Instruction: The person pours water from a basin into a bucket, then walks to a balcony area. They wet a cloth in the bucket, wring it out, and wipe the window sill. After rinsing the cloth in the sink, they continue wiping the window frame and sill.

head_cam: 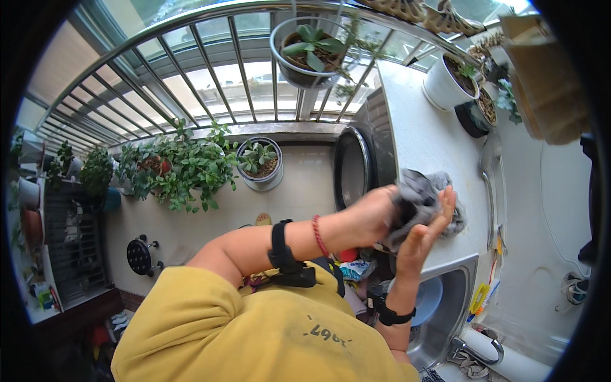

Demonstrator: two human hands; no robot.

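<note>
My left hand, blurred by motion, is closed on a bunched grey fluffy cloth with a dark patch, above the white countertop. Flat and with its fingers stretched out, my right hand rests against the near side of the cloth. Part of the cloth shows beyond its fingers. Where the left fingertips lie is hidden by the cloth.
A sink with a light blue basin lies right of my body. A washing machine is under the counter. Potted plants line the railing; a black stool stands on the left.
</note>
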